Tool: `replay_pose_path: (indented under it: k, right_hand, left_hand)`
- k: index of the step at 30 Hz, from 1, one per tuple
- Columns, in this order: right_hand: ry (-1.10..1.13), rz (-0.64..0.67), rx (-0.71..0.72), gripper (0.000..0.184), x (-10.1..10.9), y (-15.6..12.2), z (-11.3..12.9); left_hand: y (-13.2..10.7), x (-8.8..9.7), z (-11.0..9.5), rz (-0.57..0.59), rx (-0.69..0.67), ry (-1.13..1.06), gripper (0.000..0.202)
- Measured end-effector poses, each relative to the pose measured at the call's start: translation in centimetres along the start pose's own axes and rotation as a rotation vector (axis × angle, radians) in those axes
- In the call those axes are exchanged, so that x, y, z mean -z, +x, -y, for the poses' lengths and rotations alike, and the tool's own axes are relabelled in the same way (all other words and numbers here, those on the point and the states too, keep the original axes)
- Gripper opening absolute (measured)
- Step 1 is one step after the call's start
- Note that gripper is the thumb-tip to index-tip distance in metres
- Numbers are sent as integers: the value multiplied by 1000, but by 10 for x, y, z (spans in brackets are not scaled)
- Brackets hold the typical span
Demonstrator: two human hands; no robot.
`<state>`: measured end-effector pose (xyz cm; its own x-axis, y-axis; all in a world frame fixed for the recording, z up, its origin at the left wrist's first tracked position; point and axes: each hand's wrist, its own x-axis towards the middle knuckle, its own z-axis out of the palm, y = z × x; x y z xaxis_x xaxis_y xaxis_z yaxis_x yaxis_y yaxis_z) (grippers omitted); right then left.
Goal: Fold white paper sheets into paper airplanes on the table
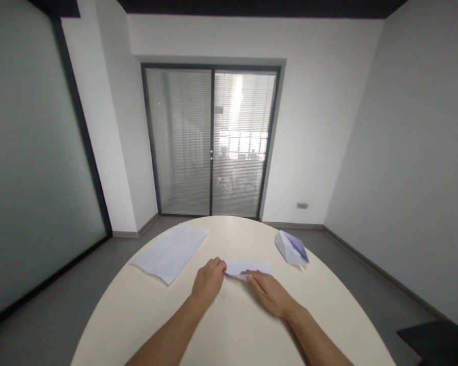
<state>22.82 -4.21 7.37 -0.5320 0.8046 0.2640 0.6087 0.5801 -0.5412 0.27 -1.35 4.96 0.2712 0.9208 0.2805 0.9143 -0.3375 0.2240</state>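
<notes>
A small folded white paper (pixel 248 268) lies in the middle of the round cream table (pixel 232 325). My left hand (pixel 209 280) is closed, its fingertips pinching the paper's left end. My right hand (pixel 269 292) lies flat on the table with its fingers stretched out, pressing the paper's near right edge. Both forearms reach in from the bottom of the view.
A flat white sheet (pixel 171 251) lies on the table to the left. A folded paper shape (pixel 291 248) sits at the table's right rim. Behind the table are a glass sliding door with blinds (pixel 211 142), white walls and grey floor. A dark object (pixel 438 340) shows at bottom right.
</notes>
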Motion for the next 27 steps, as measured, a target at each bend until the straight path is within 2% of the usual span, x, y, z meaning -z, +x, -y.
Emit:
replay_pose_path:
  k: [7, 14, 27]
  right_hand:
    - [2, 4, 11, 51, 0, -1, 1]
    - [-16, 20, 40, 48, 0, 0, 2]
    - [-28, 118, 38, 46, -4, -2, -4]
  left_hand:
    - [2, -5, 4, 0, 18, -62, 24]
    - [0, 0, 2, 29, 43, -85, 21]
    - [-6, 1, -8, -74, 44, -95, 28]
